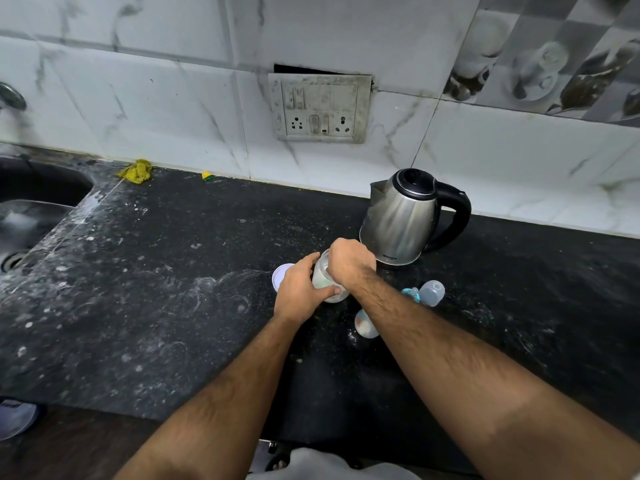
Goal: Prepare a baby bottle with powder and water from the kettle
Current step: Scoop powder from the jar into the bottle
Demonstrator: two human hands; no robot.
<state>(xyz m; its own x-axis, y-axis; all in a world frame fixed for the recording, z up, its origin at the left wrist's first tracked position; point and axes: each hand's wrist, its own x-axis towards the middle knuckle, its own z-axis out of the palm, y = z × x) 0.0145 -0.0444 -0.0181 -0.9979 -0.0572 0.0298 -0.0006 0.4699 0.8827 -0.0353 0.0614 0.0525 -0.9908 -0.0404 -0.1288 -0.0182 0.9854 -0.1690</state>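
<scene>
A clear jar of white powder (323, 280) stands on the black counter (156, 289), tilted slightly. My left hand (299, 292) wraps around the jar's side. My right hand (349, 263) covers the jar's mouth from above; what it holds is hidden. A white round lid (280, 273) lies flat just left of the jar. The steel kettle (403, 220) with black handle and closed lid stands right behind the jar. A clear baby bottle (363, 325) lies under my right forearm. A clear bottle cap (432, 292) with a blue ring (410, 293) lies to the right.
A dark sink (31, 216) is set into the counter at far left, with a tap (12, 97) above it. A yellow cloth (135, 171) and a small yellow-green scrubber (207, 176) lie by the tiled wall. A switchboard (320, 107) is on the wall.
</scene>
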